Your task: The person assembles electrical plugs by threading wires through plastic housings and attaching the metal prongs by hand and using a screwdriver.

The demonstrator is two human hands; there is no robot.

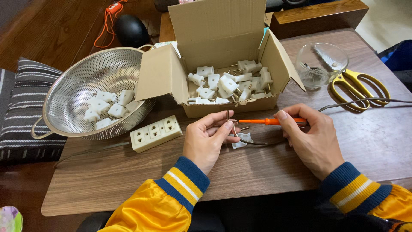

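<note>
While your left hand (208, 137) pinches a small metal prong (228, 116) upright near the worktop (128, 172) middle, your right hand (311, 139) is closed on a thin orange screwdriver (266, 121), tip pointing left at it. White plug shell (241, 139) lies just below; cardboard box (214, 38) w/ more plugs sits beyond.

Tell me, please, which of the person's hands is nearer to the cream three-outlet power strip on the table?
Left. The left hand lies just right of the cream three-outlet power strip; the right hand is farther right, holding the orange-handled screwdriver.
</note>
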